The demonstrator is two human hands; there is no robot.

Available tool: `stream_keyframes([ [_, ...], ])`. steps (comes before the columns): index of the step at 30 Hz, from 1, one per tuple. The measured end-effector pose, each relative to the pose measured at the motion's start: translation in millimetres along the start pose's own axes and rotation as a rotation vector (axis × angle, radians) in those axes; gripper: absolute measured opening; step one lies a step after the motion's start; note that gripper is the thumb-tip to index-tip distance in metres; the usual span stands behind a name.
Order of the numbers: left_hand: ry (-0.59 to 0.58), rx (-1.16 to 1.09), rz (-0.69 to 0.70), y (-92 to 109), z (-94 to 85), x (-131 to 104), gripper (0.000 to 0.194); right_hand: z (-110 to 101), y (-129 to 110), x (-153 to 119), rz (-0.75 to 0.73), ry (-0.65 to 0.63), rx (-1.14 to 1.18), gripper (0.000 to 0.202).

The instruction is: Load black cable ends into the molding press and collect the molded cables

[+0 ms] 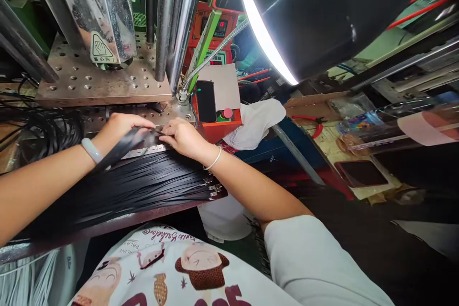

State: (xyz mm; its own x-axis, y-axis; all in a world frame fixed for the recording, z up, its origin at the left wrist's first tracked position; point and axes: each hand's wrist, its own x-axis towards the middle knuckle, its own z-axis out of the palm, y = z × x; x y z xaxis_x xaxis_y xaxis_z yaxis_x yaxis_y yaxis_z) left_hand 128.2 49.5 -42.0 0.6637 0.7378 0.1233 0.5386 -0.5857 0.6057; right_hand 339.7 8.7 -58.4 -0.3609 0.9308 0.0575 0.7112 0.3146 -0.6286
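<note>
My left hand (pixel 124 124), with a pale bangle at the wrist, is closed on a bunch of black cables (pixel 124 146), smeared by motion, that hangs back past the wrist. Close beside it, my right hand (pixel 181 138) has its fingers pinched together at the dark end of a cable; the exact tip is blurred. Both hands are in front of the press's lower bed. Below them, many black cables (pixel 154 177) lie side by side on a ledge, with small metal connectors (pixel 214 190) at their right ends.
Above the hands stands a press with a holed metal plate (pixel 107 81) and a hand-warning sign (pixel 102 49). Coiled black cables (pixel 59 129) lie left. Rightward are a phone (pixel 206 101), a red stop button (pixel 227 113), a white cloth (pixel 258 124), a lamp (pixel 308 19) and red pliers (pixel 317 129).
</note>
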Motion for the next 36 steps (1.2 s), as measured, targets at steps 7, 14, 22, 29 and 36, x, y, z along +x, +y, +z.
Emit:
stream_keyframes([
  [7,0.1,0.387,0.23,34.2,10.3,-24.7,0.036,8.8,14.5,-24.5,0.005,0.216,0.041,0.027],
  [14,0.147,0.132,0.103,16.4,22.3,-29.9,0.028,20.4,20.0,-29.0,-0.203,0.222,0.212,0.021],
  [22,0.265,-0.026,0.129,14.5,25.4,-34.3,0.023,25.0,17.5,-30.5,-0.348,0.245,0.053,0.025],
  [29,0.318,0.17,0.267,8.1,35.1,-35.5,0.034,28.9,14.5,-35.3,-0.386,0.23,-0.084,0.028],
  [36,0.316,0.241,0.336,11.5,31.6,-33.6,0.034,21.8,20.7,-41.9,-0.255,0.402,0.152,0.018],
])
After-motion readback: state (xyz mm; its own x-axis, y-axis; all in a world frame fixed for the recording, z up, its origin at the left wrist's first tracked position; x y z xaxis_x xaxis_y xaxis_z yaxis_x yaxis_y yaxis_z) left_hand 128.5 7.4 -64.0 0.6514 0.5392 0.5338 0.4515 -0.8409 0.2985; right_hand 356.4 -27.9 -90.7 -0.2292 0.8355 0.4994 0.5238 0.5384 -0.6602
